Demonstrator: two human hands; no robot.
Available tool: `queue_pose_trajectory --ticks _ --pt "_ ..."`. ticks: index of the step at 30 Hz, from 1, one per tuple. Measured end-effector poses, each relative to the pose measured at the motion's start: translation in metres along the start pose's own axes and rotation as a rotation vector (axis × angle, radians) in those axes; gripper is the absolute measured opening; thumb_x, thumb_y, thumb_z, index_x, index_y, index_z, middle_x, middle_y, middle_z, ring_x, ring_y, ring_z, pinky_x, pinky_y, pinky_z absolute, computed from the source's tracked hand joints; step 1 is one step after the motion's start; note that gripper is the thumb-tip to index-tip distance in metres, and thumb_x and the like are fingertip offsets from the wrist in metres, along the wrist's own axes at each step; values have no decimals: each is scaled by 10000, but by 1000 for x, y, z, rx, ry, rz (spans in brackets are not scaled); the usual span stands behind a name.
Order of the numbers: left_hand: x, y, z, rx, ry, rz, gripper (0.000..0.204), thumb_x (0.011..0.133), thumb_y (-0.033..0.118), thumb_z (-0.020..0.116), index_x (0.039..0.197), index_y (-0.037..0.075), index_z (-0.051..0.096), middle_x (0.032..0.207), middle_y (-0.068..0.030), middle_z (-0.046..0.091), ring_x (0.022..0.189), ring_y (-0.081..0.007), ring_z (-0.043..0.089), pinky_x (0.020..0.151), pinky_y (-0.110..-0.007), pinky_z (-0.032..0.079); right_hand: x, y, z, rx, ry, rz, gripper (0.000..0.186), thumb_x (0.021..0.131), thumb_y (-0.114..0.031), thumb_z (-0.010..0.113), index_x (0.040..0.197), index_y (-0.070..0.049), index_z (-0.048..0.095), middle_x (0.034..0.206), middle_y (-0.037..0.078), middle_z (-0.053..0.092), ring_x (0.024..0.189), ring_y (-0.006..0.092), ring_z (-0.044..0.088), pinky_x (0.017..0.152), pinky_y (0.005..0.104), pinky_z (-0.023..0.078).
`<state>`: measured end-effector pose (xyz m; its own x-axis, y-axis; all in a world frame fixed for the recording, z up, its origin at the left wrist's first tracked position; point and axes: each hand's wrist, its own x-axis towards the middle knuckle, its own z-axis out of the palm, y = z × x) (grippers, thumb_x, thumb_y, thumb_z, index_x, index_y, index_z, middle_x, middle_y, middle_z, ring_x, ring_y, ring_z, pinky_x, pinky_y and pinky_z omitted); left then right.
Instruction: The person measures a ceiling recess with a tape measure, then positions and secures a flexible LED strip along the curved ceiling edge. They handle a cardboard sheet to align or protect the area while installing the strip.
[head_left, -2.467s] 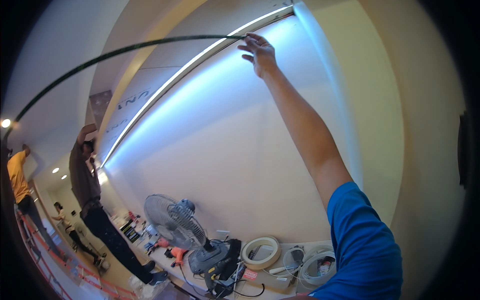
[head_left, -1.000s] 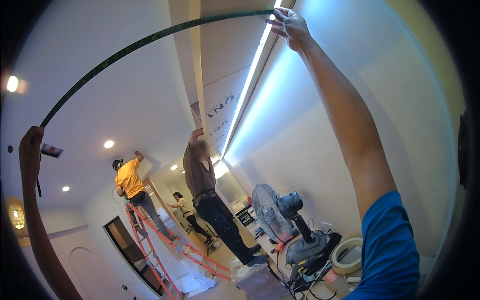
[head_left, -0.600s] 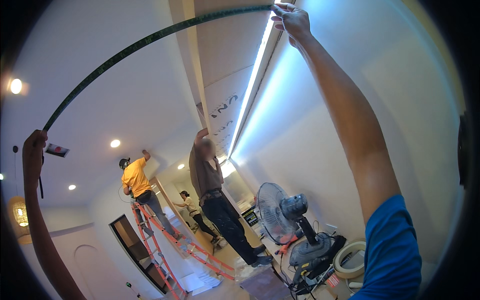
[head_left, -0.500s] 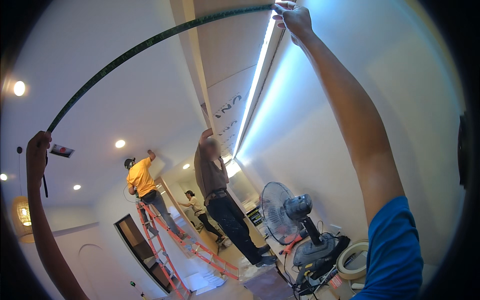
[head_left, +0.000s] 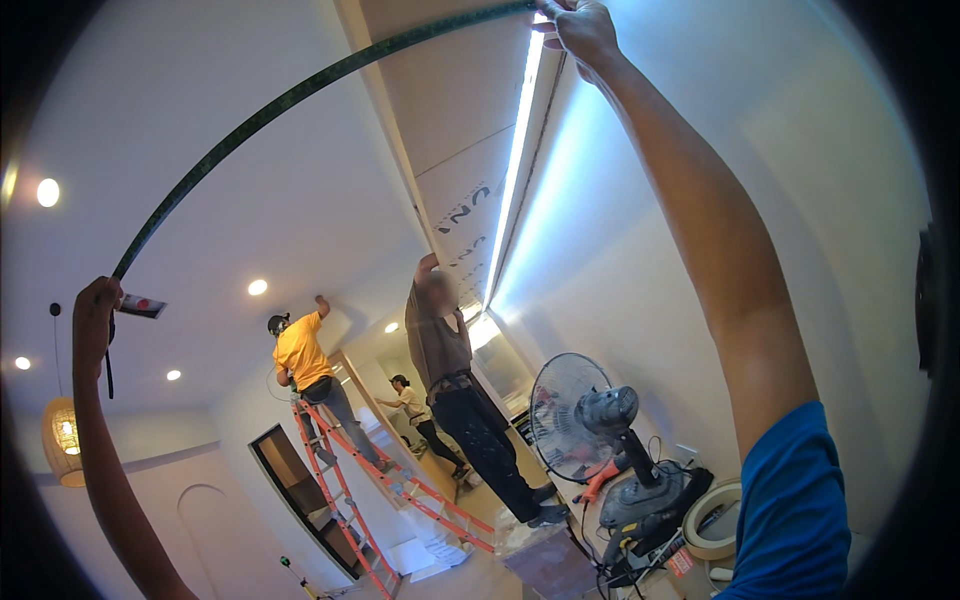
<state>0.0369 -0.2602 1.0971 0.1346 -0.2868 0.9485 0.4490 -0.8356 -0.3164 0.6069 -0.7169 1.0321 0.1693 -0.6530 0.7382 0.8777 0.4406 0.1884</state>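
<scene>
The right hand (head_left: 585, 30) is stretched far overhead, its fingers closed on one end of a long dark measuring tape (head_left: 290, 100) and pressing that end up where the ceiling panel (head_left: 450, 110) meets the glowing light strip (head_left: 518, 150). The left hand (head_left: 95, 315) is raised out to the side, fisted around the tape's other end, where a small tape case (head_left: 140, 305) shows beside the knuckles and a short dark strap hangs below the wrist. Between the two hands the tape runs just under the ceiling; the lens bows every straight line, so I cannot tell whether it is really taut or sagging.

The likeliest trouble seems to be the right-hand end slipping off the edge by the light strip: the grip there looks like fingertips only, at full reach, and a pull from the left hand could drag it free and send the tape whipping back. Any sag or a slanted run would also spoil the reading. With both arms up and the gaze on the ceiling, balance looks like a real risk too.

Further off, a person in a dark shirt (head_left: 450, 370) reaches up to the same ceiling, and a person in a yellow shirt (head_left: 300, 350) stands on an orange ladder (head_left: 340, 480); a falling tape could startle either. A pedestal fan (head_left: 580, 410), cables and a tape roll (head_left: 715, 515) clutter the floor below, easy to trip on.
</scene>
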Motion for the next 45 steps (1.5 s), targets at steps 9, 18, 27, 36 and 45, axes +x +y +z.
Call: queue_pose_trajectory --ticks 9,18,27,36,45 --pt "3 -16 11 -19 40 57 442 1077 358 515 775 35 498 686 7 394 660 -111 347 634 -300 322 0 -6 -6 7 -105 48 182 1010 -223 650 1010 -42 665 826 69 679 672 135 631 527 294 521" --pt "2 -11 8 31 51 35 445 1074 370 512 779 38 493 672 5 379 649 -113 342 622 -300 314 4 -1 -5 -22 -86 40 196 1000 -228 667 1052 -39 667 873 79 684 686 148 639 539 301 535" --pt "-13 -13 40 -18 -43 -89 368 1070 339 517 837 55 546 716 40 405 662 -66 360 604 -270 297 12 -8 -17 71 -35 115 286 999 -208 660 1210 -18 629 1000 83 682 814 186 654 651 325 561" --pt "-144 -52 267 -548 -142 -194 357 1060 326 541 833 51 565 748 8 493 748 -93 471 711 -280 390 -20 -31 -23 275 -373 186 349 987 -172 680 1301 -50 591 1128 50 689 912 189 674 778 298 560" --pt "-306 70 531 -1189 -408 -281 331 1043 253 567 812 23 622 762 -22 607 756 -104 553 712 -290 436 -78 -58 3 -143 -473 233 223 973 -138 702 1179 -69 654 1066 66 721 1030 228 701 859 366 536"
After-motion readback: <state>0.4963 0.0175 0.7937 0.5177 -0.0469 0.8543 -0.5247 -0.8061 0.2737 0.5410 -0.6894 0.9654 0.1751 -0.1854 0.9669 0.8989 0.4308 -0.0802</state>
